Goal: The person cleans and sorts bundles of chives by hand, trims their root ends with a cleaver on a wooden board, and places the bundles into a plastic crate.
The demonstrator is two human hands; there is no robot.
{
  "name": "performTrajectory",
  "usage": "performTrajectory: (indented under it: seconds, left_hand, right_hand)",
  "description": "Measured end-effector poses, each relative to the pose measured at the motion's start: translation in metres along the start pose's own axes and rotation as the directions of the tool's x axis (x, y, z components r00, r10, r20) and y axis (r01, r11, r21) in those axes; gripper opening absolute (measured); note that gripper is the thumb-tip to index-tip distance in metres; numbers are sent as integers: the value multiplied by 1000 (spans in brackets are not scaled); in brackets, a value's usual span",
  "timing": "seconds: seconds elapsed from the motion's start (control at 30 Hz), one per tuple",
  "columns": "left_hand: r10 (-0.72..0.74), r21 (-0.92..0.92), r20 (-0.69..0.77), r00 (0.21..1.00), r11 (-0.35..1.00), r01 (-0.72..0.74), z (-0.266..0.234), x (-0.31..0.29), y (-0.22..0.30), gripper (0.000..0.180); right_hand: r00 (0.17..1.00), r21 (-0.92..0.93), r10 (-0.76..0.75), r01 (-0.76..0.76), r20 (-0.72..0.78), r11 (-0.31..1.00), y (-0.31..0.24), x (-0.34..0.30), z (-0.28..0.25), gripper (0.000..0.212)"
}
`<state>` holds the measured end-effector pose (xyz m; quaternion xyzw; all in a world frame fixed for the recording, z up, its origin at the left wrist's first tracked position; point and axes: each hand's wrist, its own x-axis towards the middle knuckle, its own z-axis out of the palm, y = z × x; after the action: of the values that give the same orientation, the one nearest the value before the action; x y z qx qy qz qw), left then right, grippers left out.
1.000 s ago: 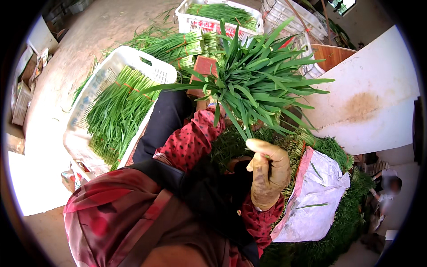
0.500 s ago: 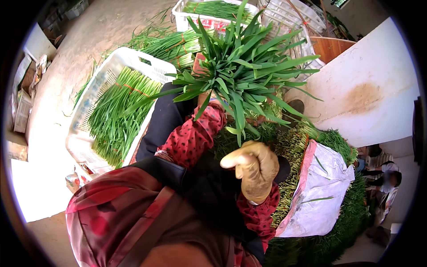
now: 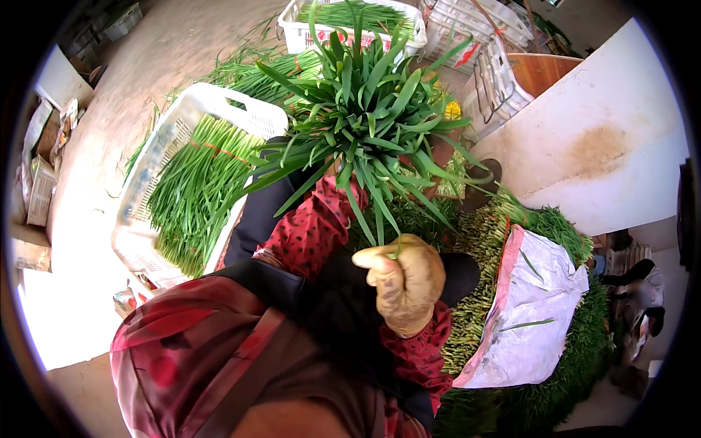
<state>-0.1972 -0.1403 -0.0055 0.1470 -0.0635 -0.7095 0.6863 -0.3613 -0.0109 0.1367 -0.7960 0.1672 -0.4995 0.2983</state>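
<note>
A large bunch of garlic chives (image 3: pixel 369 120) stands upright in front of me, its leaf tips spreading toward me. Only a bit of my left hand (image 3: pixel 336 167) shows below the leaves, closed around the bunch; the fingers are hidden. My right hand (image 3: pixel 405 285), in a dirty tan glove, is closed just on the near side of the bunch. Between its thumb and forefinger a thin green leaf (image 3: pixel 398 250) is pinched, apparently one of the bunch's long leaves.
To my left a white crate (image 3: pixel 131 212) holds banded green bundles (image 3: pixel 201 193). Another white crate (image 3: pixel 292 33) stands ahead. On my right a white sack (image 3: pixel 537 321) lies over piled chives (image 3: pixel 475 292), beside a white board (image 3: pixel 606 146). Another person (image 3: pixel 642 292) is at far right.
The bunch has shifted left and its leaves have swung round. My right hand has moved slightly left and down, and a green leaf now shows in its pinch.
</note>
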Motion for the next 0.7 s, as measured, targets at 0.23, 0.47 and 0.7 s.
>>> performTrajectory:
  seconds: [0.23,0.47,0.7]
  left_hand:
    - [12,38,8,1000,999,-12,8,-1,6,77]
    - [61,84,31,998,994,-63,12,-11,18,77]
    - [86,123,59,995,988,-92,18,-23,24,77]
  right_hand:
    - [999,-508,39,-49,-30,860,24,30,12,45]
    - [829,552,124,-466,546,691,-3,-15,11,9]
    - [738,65,674,-675,43,735,32,-69,-30,13]
